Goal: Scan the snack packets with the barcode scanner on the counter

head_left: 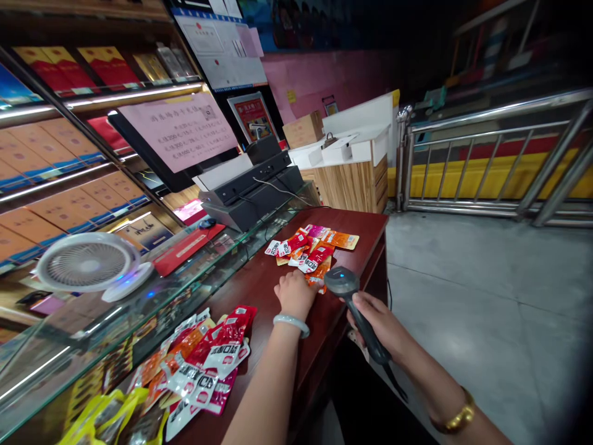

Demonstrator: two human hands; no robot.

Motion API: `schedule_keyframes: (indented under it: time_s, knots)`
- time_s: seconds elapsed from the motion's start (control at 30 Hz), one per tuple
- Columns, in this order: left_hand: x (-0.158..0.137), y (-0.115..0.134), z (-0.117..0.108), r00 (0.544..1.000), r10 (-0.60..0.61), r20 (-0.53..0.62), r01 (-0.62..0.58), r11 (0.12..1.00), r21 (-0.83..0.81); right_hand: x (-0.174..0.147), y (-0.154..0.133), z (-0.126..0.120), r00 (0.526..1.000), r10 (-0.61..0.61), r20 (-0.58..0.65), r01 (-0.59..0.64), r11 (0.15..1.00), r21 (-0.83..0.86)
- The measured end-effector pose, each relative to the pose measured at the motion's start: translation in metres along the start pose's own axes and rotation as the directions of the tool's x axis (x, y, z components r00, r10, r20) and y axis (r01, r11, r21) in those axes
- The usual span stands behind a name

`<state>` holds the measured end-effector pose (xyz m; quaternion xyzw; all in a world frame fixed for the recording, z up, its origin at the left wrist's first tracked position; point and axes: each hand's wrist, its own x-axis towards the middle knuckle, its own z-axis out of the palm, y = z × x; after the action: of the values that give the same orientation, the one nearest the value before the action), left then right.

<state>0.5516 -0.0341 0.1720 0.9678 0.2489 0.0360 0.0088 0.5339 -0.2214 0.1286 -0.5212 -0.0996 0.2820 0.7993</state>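
Note:
My right hand (374, 318) is wrapped round the handle of a dark grey barcode scanner (365, 321), its head tilted toward the packets on the left. My left hand (295, 293), with a pale bangle (291, 322) on the wrist, is at the near edge of a small pile of snack packets (299, 247). Its thumb and curled fingers close on an orange snack packet (319, 273); the fingertips are partly hidden. Closer to me lies a larger heap of red, white and orange snack packets (204, 358), with yellow-edged packets (115, 415) at its front.
The dark red tabletop (354, 222) adjoins a glass counter (204, 272) carrying a white fan (88, 262) and a black machine (254, 185). A monitor (178, 133) with a pink sheet stands behind. A metal railing (486, 161) is on the right.

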Motion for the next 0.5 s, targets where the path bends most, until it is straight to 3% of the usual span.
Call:
schedule_keyframes:
  time_s: [0.17,0.5]
  knots:
    - [-0.022,-0.033,-0.009,0.994,-0.032,0.106,0.032,1.0,0.002,0.0,0.002,0.004,1.0,0.016,0.019,-0.016,1.0,-0.019]
    - [-0.07,-0.094,-0.018,0.99,-0.127,0.059,0.126,0.992,0.017,-0.002,0.01,0.035,0.988,0.059,0.145,-0.05,0.997,-0.066]
